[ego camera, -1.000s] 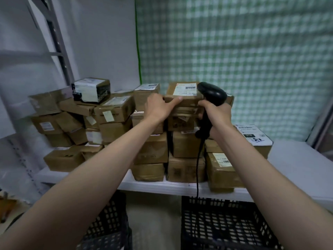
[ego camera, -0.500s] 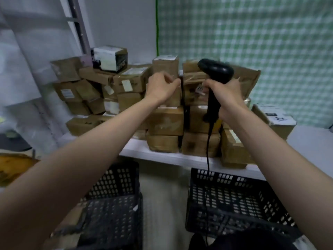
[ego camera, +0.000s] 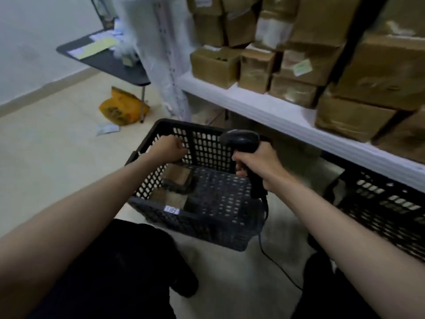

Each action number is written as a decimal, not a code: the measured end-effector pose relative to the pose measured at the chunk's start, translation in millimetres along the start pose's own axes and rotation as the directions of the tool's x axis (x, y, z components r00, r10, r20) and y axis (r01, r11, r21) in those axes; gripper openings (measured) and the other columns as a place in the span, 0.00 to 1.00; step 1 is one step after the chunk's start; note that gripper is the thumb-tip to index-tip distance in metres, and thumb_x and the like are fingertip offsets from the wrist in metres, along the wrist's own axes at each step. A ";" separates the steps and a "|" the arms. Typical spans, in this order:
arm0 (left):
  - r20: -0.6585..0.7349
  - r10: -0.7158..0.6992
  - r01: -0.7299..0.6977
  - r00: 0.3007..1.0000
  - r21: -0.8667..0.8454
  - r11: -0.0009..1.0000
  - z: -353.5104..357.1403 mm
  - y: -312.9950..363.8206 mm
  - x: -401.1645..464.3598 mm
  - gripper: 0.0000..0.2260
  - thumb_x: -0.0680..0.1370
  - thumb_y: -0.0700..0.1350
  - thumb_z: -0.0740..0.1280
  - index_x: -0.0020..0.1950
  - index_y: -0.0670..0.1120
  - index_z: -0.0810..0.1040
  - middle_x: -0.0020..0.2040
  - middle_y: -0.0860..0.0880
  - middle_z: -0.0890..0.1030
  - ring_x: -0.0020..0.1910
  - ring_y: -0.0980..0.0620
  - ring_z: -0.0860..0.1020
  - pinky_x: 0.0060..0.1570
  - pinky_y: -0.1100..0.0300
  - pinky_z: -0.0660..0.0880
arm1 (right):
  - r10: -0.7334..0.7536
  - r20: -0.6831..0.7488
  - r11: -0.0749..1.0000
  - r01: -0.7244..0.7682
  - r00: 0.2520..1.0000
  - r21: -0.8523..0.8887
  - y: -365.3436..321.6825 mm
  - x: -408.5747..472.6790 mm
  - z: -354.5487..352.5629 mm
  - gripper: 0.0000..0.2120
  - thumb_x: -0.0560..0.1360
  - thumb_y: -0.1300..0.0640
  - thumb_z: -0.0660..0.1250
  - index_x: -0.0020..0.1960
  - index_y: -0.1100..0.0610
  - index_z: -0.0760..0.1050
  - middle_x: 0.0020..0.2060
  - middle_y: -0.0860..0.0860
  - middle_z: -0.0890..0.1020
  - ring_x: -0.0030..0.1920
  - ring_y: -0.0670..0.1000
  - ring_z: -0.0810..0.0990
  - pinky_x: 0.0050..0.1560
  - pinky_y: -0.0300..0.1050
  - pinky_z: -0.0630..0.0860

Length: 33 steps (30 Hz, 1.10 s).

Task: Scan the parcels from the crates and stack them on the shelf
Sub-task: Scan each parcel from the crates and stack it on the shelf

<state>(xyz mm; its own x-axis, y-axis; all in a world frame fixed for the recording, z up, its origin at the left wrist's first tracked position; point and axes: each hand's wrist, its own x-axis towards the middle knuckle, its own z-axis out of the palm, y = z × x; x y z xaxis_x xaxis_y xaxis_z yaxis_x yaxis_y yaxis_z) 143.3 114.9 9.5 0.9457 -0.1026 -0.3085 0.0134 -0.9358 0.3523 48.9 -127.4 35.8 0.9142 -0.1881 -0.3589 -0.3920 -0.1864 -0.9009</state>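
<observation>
A black perforated crate (ego camera: 213, 155) stands on the floor in front of me with a brown parcel (ego camera: 178, 178) lying inside it. My left hand (ego camera: 169, 148) hangs over the crate's far left part, fingers curled shut, holding nothing that I can see. My right hand (ego camera: 257, 164) grips a black corded barcode scanner (ego camera: 240, 140) above the crate's right side. Many brown cardboard parcels (ego camera: 296, 65) are stacked on the white shelf (ego camera: 276, 116) at the upper right.
A second black crate (ego camera: 381, 208) sits under the shelf at the right. A dark table (ego camera: 108, 58) with papers stands at the back left, an orange bag (ego camera: 122, 109) lies on the floor beside its leg. My dark-trousered legs fill the bottom.
Both hands came down from the parcel stack on the shelf to the crate on the floor. My view swung down and left. The parcel I held stays on the shelf.
</observation>
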 end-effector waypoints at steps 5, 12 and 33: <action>0.224 -0.151 0.097 0.963 0.237 0.967 68.5 -72.9 55.6 0.20 0.81 0.52 0.69 0.66 0.39 0.80 0.63 0.40 0.81 0.63 0.40 0.78 0.56 0.52 0.75 | 0.212 0.149 0.972 -0.193 0.966 -0.131 38.8 57.3 55.5 0.08 0.76 0.63 0.73 0.54 0.62 0.81 0.43 0.58 0.84 0.41 0.51 0.83 0.41 0.46 0.84; 0.444 -0.281 0.130 0.851 0.340 0.931 159.1 -145.8 119.4 0.30 0.75 0.48 0.76 0.75 0.45 0.73 0.70 0.42 0.77 0.68 0.42 0.76 0.65 0.51 0.75 | 0.416 0.241 0.902 -0.363 0.877 -0.234 99.9 123.8 104.1 0.13 0.75 0.63 0.74 0.58 0.60 0.78 0.46 0.59 0.83 0.40 0.52 0.81 0.34 0.44 0.82; 0.676 -0.470 0.741 0.568 -0.171 0.649 184.7 -148.7 128.1 0.11 0.82 0.47 0.69 0.58 0.39 0.80 0.33 0.45 0.84 0.28 0.47 0.82 0.17 0.60 0.74 | 0.727 0.314 0.632 -0.774 0.610 0.039 166.7 171.4 141.1 0.07 0.78 0.63 0.68 0.41 0.60 0.74 0.39 0.56 0.75 0.38 0.55 0.75 0.60 0.56 0.76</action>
<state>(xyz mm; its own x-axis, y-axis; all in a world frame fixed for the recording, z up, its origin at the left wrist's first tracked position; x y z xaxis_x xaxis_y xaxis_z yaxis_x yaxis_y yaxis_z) 202.4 178.6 -245.6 0.3107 0.1531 -0.9381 0.7649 -0.6262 0.1512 154.7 -54.6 -210.4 0.3048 0.0527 -0.9510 -0.9513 0.0650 -0.3013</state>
